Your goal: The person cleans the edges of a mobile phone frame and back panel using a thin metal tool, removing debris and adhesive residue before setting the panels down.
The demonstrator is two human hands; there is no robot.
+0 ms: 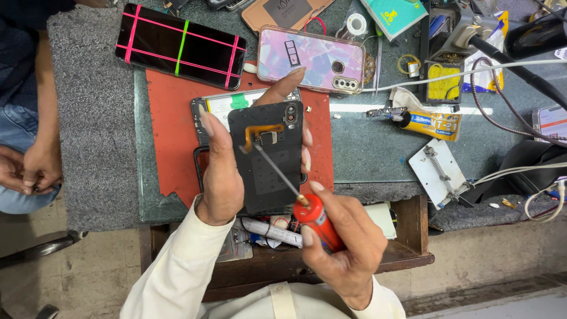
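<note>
— Phone back cover [266, 159]: just one, centre, clasped in your left hand [221, 171]?
— Yes. Your right hand [345, 242], at five o'clock, grips one red-handled screwdriver [307, 207]; two phones [180, 44] lie at twelve.

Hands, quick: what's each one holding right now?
Left hand: closed on the black phone back cover.
Right hand: closed on the red-handled screwdriver.

The screwdriver [316, 220] has a red handle and a silvery shaft, and the back cover [269, 159] is black with an orange flex strip. The mat [171, 130] beneath is rust red. One phone [180, 46] shows a black screen crossed by pink and green lines, and the phone case [310, 59] is marbled pink, purple and blue.
</note>
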